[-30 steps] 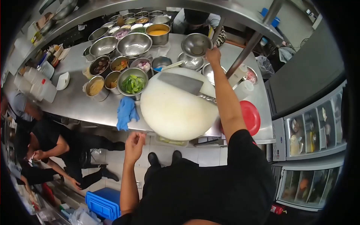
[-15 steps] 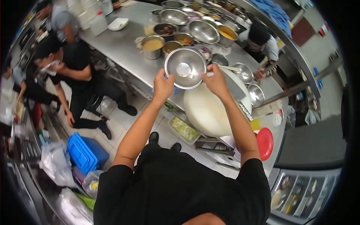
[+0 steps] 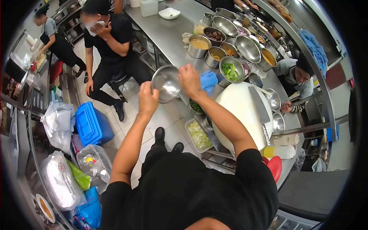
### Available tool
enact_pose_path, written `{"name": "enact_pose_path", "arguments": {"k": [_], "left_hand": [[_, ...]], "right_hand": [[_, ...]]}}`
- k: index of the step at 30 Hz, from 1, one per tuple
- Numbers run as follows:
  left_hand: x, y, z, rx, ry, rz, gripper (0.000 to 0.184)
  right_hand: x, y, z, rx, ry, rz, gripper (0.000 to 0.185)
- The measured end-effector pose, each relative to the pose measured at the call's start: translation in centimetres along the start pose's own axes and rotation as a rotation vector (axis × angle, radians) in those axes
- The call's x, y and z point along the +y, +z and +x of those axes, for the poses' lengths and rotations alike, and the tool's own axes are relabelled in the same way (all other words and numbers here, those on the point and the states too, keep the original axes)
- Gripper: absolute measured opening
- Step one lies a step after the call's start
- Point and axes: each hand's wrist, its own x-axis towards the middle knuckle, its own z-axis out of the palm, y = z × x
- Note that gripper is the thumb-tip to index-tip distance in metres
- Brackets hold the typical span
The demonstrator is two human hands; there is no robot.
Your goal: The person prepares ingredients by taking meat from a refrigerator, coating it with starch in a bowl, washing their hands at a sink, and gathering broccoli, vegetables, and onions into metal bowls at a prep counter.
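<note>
A steel bowl (image 3: 167,84) hangs tilted in the air between my hands, over the floor in front of the counter. My left hand (image 3: 148,99) grips its left rim. On the right rim, my right hand (image 3: 189,79) is closed around the edge. To the right lies a thick round white cutting board (image 3: 239,111) with a cleaver (image 3: 260,105) resting on it. A blue cloth (image 3: 208,81) is just beyond my right hand, beside a bowl of cut green vegetables (image 3: 231,71).
Several steel bowls and pots stand on the steel counter (image 3: 168,34). A seated person (image 3: 111,42) is at the upper left; another person (image 3: 297,78) is across the counter. A blue bin (image 3: 94,122) sits on the floor. A tray of chopped cabbage (image 3: 198,135) is below the board.
My left hand has joined my right on a bowl, which has moved from the counter's far side to over the floor. The view has swung left.
</note>
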Motion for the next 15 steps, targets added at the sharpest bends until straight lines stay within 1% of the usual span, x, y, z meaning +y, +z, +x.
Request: {"name": "enact_pose_path", "arguments": {"k": [1,2,4,5,7,8,9,10,12,13,15], "left_hand": [[-0.5,-0.6,-0.2,0.111,0.191,0.069,0.012],[-0.8,-1.0,-0.4,0.08,0.198,0.109,0.012],[-1.3,-1.8,-0.5,0.019,0.215,0.192,0.012],[-2.3,-1.4,-0.4,0.034,0.292,0.231,0.012],[-2.1,-0.9,-0.3,-0.021,0.233,0.197,0.013],[-2.0,-0.5,0.0,-0.044,0.203,0.178,0.014],[-2.3,0.6,0.5,0.066,0.236,0.112,0.012],[-2.7,1.4,0.9,0.091,0.159,0.062,0.011],[-3.6,2.8,1.9,0.138,0.002,-0.04,0.011],[-4.9,3.6,2.6,0.143,-0.073,-0.089,0.009],[-6.6,4.5,3.9,0.121,-0.206,-0.302,0.007]], "right_hand": [[-0.6,0.3,-0.5,-0.119,0.041,0.002,0.007],[-1.0,0.6,-1.0,-0.237,0.084,0.006,0.007],[-1.1,1.8,-2.5,-0.516,0.042,0.0,0.011],[-0.9,2.0,-3.4,-0.65,0.027,-0.026,0.012],[-0.5,1.9,-4.2,-0.916,-0.005,-0.08,0.015],[0.0,1.9,-4.1,-0.917,0.02,-0.084,0.015],[0.6,1.8,-3.7,-0.92,0.043,-0.09,0.015],[1.3,1.7,-3.3,-0.926,0.064,-0.097,0.016],[4.4,1.9,-1.1,-0.844,0.11,-0.058,0.017],[6.0,1.7,0.3,-0.759,0.127,-0.081,0.02],[9.8,1.2,3.8,-0.608,0.168,-0.124,0.023]]}}
